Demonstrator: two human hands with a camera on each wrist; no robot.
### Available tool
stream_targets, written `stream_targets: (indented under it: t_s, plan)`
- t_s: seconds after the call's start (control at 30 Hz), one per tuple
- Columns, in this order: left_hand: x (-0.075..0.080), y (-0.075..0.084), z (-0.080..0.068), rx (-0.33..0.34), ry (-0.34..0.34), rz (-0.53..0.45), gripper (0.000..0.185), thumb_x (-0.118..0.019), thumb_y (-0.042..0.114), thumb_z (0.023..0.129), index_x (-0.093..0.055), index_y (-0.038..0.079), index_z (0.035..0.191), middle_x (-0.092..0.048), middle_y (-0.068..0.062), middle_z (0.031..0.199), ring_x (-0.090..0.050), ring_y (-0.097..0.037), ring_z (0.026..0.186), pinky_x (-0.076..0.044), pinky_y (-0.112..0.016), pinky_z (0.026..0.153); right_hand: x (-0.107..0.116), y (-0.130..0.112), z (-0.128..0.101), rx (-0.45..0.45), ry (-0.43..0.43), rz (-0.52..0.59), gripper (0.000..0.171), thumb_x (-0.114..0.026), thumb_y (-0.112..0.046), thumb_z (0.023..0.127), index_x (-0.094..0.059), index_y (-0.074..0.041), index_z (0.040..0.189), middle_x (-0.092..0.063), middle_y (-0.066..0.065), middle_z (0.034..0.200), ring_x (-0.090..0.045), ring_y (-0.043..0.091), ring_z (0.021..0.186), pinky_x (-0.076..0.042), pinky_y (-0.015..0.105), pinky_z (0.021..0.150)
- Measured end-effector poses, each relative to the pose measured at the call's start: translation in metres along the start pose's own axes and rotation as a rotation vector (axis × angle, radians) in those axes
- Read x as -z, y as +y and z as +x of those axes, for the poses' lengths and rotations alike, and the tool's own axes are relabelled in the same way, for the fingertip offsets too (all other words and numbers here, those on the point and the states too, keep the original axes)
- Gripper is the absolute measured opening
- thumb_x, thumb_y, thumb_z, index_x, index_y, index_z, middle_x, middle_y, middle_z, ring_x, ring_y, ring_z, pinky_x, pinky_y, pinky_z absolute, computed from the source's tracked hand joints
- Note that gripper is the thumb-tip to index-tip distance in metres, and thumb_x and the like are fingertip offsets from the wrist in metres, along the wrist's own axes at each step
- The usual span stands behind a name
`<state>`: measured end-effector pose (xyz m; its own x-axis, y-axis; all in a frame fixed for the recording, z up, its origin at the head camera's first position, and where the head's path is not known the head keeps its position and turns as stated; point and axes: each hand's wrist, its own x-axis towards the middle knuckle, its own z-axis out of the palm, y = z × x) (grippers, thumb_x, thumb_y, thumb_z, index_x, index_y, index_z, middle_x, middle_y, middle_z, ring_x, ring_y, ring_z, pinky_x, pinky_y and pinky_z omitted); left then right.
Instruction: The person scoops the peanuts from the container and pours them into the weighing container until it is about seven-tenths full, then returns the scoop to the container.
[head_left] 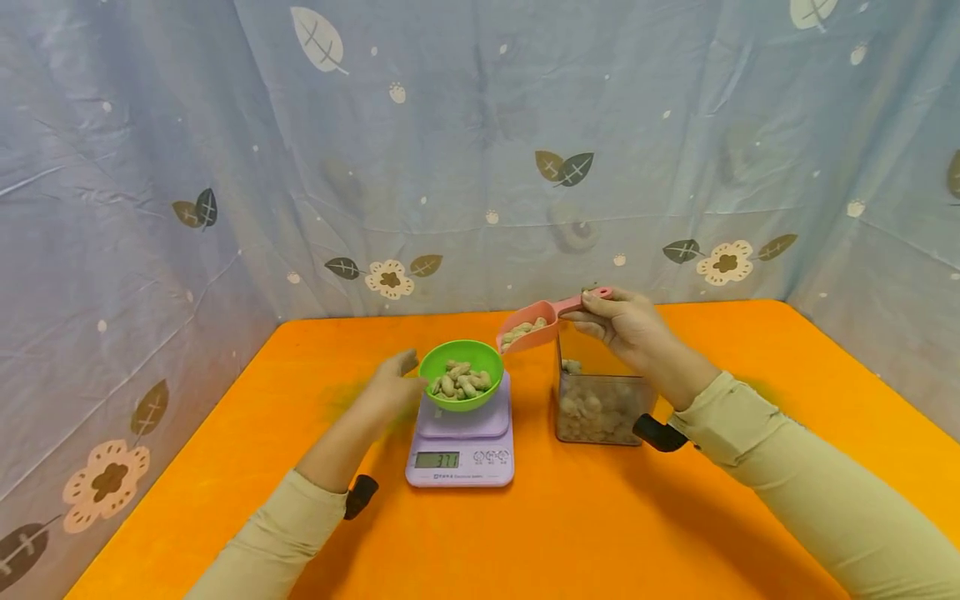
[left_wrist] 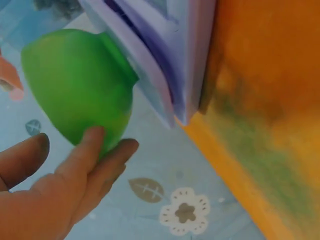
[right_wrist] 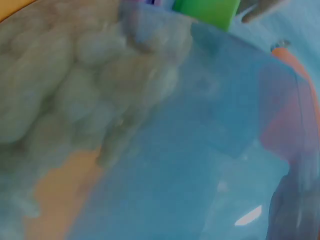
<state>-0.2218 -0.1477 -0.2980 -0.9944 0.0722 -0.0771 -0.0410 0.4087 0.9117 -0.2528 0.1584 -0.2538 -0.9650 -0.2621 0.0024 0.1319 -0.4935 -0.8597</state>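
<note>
While the left hand [head_left: 390, 385] steadies a green bowl [head_left: 461, 374] of peanuts on a scale [head_left: 462, 442] with straight fingers, the right hand [head_left: 630, 327] grips a pink scoop [head_left: 534, 325] above it.

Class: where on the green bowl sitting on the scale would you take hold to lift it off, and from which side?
Grip the green bowl at its left rim, coming from the left, where the left hand already touches its wall. The pink scoop crowds the right side, and peanuts fill the middle.

Orange table against patterned cloth

A blue-grey cloth [head_left: 480, 150] printed with leaves and flowers hangs far, left and right of the orange table [head_left: 570, 533].
</note>
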Motion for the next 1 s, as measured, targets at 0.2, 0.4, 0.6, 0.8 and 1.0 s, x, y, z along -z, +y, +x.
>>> stream_targets:
  t_s: [0.2, 0.4, 0.6, 0.8, 1.0]
  plan:
    - [-0.006, -0.003, 0.002, 0.027, -0.059, -0.108, 0.058, -0.04, -0.011, 0.097, -0.01, -0.019, 0.146, -0.014, -0.036, 0.152, -0.031, -0.046, 0.136, -0.037, -0.049, 0.108, -0.027, 0.016, 0.007, 0.101, 0.01, -0.34, 0.016, -0.046, 0.0, 0.101, -0.046, 0.007, 0.116, -0.062, 0.01, 0.101, -0.069, 0.011, 0.08, -0.058, 0.021, 0.069]
    - [-0.006, -0.005, 0.003, 0.033, -0.058, -0.102, 0.057, -0.041, -0.01, 0.098, -0.014, -0.017, 0.147, -0.016, -0.034, 0.153, -0.032, -0.045, 0.136, -0.038, -0.048, 0.108, -0.038, 0.023, 0.008, 0.251, -0.043, -0.484, 0.027, -0.05, 0.003, 0.099, -0.047, 0.009, 0.124, -0.061, 0.009, 0.099, -0.068, 0.013, 0.082, -0.06, 0.027, 0.067]
    - [-0.004, -0.006, 0.002, 0.019, -0.054, -0.073, 0.057, -0.042, -0.008, 0.098, -0.015, -0.017, 0.147, -0.016, -0.033, 0.153, -0.029, -0.044, 0.137, -0.037, -0.048, 0.108, -0.03, 0.015, 0.003, 0.275, -0.043, -0.41, 0.024, -0.049, 0.002, 0.1, -0.047, 0.006, 0.123, -0.063, 0.005, 0.097, -0.069, 0.012, 0.083, -0.059, 0.025, 0.068]
    - [0.001, -0.003, -0.001, 0.008, -0.03, -0.015, 0.057, -0.042, -0.004, 0.098, -0.016, -0.016, 0.147, -0.018, -0.032, 0.154, -0.024, -0.043, 0.14, -0.029, -0.051, 0.113, -0.011, -0.005, -0.01, 0.289, -0.022, -0.154, 0.017, -0.054, 0.002, 0.097, -0.049, 0.003, 0.113, -0.07, 0.007, 0.093, -0.072, 0.016, 0.079, -0.059, 0.025, 0.064]
    - [0.001, 0.009, -0.003, -0.068, 0.072, -0.005, 0.055, -0.042, 0.0, 0.1, -0.019, -0.01, 0.15, -0.02, -0.026, 0.156, -0.024, -0.041, 0.141, -0.026, -0.05, 0.115, 0.021, -0.031, -0.024, 0.346, -0.074, 0.036, 0.01, -0.059, 0.004, 0.093, -0.056, 0.006, 0.102, -0.071, 0.017, 0.088, -0.073, 0.026, 0.079, -0.06, 0.029, 0.063]
